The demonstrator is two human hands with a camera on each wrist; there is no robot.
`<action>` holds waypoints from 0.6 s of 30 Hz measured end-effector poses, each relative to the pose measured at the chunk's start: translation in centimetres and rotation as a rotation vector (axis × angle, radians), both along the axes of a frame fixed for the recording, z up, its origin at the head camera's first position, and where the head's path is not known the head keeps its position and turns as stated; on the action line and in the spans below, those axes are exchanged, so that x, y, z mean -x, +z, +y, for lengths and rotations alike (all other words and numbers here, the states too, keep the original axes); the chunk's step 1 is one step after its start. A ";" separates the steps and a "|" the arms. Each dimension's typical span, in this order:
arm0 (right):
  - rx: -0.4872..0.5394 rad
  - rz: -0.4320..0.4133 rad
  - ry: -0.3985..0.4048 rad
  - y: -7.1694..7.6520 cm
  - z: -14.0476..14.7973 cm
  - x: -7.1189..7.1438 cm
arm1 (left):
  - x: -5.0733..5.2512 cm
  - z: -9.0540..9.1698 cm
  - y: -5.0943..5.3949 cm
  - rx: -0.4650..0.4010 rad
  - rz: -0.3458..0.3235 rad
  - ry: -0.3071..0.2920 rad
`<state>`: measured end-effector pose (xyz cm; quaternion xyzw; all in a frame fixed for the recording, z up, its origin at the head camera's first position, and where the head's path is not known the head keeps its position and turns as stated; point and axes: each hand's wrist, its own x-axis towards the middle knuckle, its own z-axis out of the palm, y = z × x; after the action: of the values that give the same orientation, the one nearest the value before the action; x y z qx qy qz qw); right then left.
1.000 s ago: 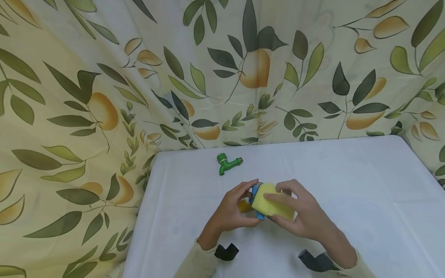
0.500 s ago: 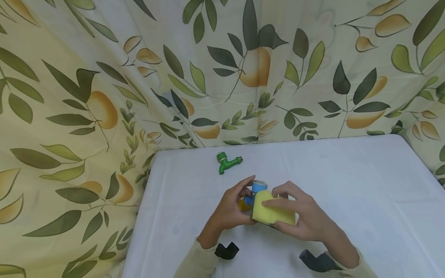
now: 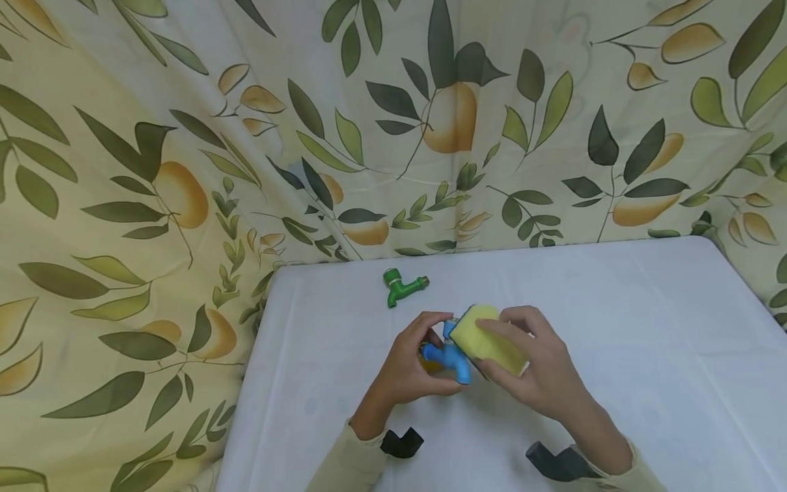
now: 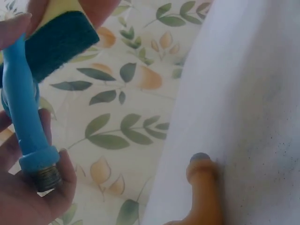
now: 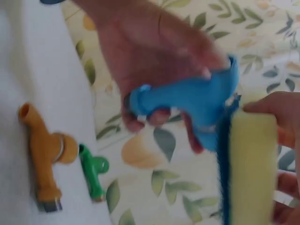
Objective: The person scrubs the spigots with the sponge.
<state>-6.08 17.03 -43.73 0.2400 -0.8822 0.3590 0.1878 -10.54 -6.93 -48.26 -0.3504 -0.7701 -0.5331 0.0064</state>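
A blue plastic tap (image 3: 453, 359) is held in my left hand (image 3: 406, 362), thumb at its spout and fingers round its threaded end and top. My right hand (image 3: 537, 362) pinches a yellow sponge (image 3: 488, 339) with a dark green scouring side. In the left wrist view the scouring side (image 4: 63, 42) lies against the blue tap (image 4: 23, 103). The right wrist view shows the sponge (image 5: 253, 164) edge-on at the head of the blue tap (image 5: 187, 96).
A green tap (image 3: 404, 288) lies on the white table (image 3: 584, 307) beyond the hands. An orange tap (image 5: 43, 157) lies nearer, mostly hidden behind my left hand in the head view. A leaf-patterned cloth (image 3: 522, 171) hangs behind the table.
The sponge has tilted and moved up towards the top of the blue tap, so its body and spout now show. My right hand has moved slightly up and right.
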 end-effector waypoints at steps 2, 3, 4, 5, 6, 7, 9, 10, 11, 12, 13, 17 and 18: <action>0.008 -0.031 0.025 0.1 -0.1 -0.1 | -0.1 0.0 0.1 0.003 -0.009 0.027; 0.009 -0.050 0.045 0.2 -0.2 -0.2 | -0.1 0.0 0.1 0.004 -0.016 0.041; 0.004 -0.066 0.049 0.3 -0.3 -0.2 | -0.1 0.1 0.1 0.003 -0.024 0.054; -0.007 -0.077 0.033 0.3 -0.4 -0.2 | -0.1 0.1 0.1 0.005 -0.035 0.067; -0.015 -0.082 0.009 0.4 -0.5 -0.2 | -0.1 0.1 0.1 0.008 -0.044 0.077; -0.025 -0.087 -0.030 0.4 -0.7 -0.1 | -0.1 0.1 0.1 0.011 -0.056 0.082; -0.047 -0.097 -0.099 0.5 -1.1 -0.2 | -0.2 0.2 0.2 0.031 -0.069 0.088; -0.059 -0.102 -0.124 0.5 -1.3 -0.3 | -0.2 0.2 0.2 0.043 -0.076 0.089; -0.065 -0.109 -0.138 0.5 -1.5 -0.5 | -0.3 0.2 0.2 0.059 -0.077 0.091; -0.065 -0.110 -0.151 0.5 -1.7 -0.6 | -0.4 0.3 0.2 0.072 -0.080 0.092; -0.069 -0.105 -0.166 0.5 -1.9 -0.6 | -0.4 0.3 0.2 0.085 -0.081 0.095; -0.080 -0.049 -0.212 0.4 -2.2 -0.8 | -0.7 0.6 0.3 0.076 -0.091 0.114; -0.081 -0.035 -0.218 0.3 -2.3 -0.8 | -0.7 0.7 0.3 0.066 -0.096 0.116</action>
<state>-5.31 14.77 -43.40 0.1439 -0.9201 0.3044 0.2003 -9.89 -6.24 -47.96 -0.2792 -0.8057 -0.5222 -0.0110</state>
